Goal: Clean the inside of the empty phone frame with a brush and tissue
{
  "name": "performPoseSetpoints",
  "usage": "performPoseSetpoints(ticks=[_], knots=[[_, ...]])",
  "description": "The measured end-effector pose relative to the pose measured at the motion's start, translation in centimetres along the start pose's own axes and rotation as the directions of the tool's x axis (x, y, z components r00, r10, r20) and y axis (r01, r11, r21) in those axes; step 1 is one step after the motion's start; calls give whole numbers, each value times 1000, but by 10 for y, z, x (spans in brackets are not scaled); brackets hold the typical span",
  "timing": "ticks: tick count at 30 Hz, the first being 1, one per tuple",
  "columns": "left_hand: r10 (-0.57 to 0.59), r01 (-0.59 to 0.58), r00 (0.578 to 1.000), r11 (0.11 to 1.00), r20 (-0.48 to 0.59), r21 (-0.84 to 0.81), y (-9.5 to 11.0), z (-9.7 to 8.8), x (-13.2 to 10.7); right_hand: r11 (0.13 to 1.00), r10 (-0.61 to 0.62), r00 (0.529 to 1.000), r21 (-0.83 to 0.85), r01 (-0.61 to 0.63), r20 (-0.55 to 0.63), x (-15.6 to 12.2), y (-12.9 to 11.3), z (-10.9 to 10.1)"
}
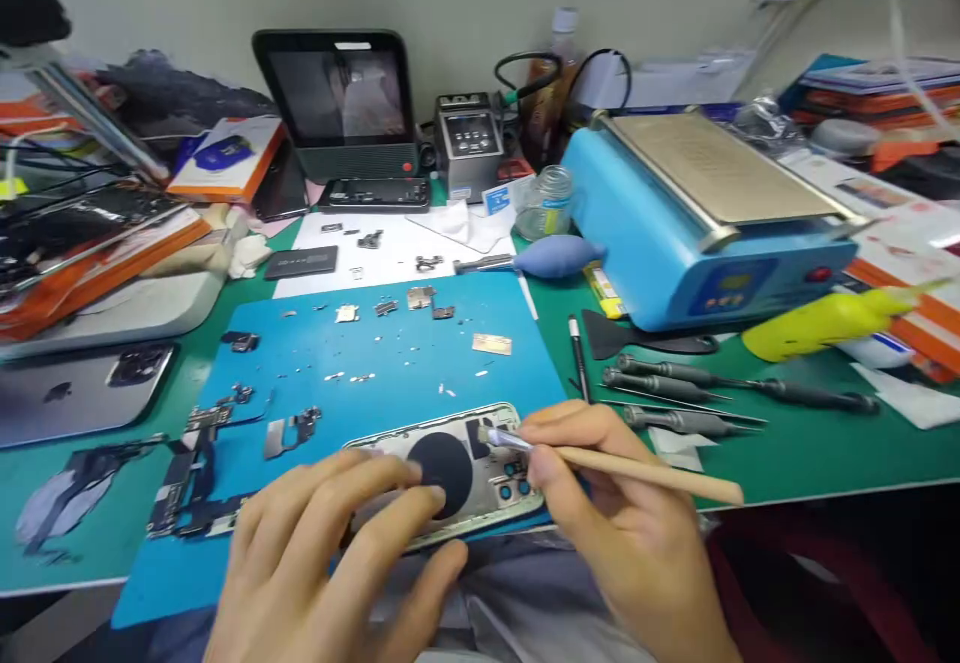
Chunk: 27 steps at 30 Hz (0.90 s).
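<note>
Slipping might be caused, tbh, if the phone shell (pixel 450 455), partly under the loosely spread left hand (pixel 330 538), gets pushed too hard by the brush (pixel 645 471) pinched in the right hand (pixel 626 533).

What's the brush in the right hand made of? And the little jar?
The brush has a smooth, matte handle, probably wood, being pale tan; painted plastic is possible. The jar looks like shiny, clear glass: it glints and is see-through, though clear plastic could too.
</note>
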<state>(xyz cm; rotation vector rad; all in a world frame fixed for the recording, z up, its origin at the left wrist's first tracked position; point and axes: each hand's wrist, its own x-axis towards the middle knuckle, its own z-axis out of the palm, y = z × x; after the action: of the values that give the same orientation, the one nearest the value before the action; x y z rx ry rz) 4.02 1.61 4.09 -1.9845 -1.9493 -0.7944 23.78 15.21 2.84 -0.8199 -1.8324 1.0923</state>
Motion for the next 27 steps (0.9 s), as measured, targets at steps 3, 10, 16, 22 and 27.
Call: performPoseSetpoints(ticks=[3, 10, 16, 22, 27], knots=[[18, -20, 997, 1000, 80, 21, -14, 8, -2, 997, -29, 999, -77, 32, 43, 9, -9, -2], [7, -4, 994, 1000, 110, -22, -21, 21, -6, 972, -70, 983, -211, 105, 169, 31, -11, 3], [40, -35, 991, 999, 126, -39, -26, 21, -1, 951, -118, 971, -257, 170, 206, 30, -8, 3], [-6, 12, 993, 999, 119, -52, -24, 22, -2, 944, -139, 969, -269, 192, 206, 30, -10, 3], [-68, 76, 990, 995, 125, -63, -17, 24, -6, 943, -132, 969, -274, 187, 208, 32, -10, 3]])
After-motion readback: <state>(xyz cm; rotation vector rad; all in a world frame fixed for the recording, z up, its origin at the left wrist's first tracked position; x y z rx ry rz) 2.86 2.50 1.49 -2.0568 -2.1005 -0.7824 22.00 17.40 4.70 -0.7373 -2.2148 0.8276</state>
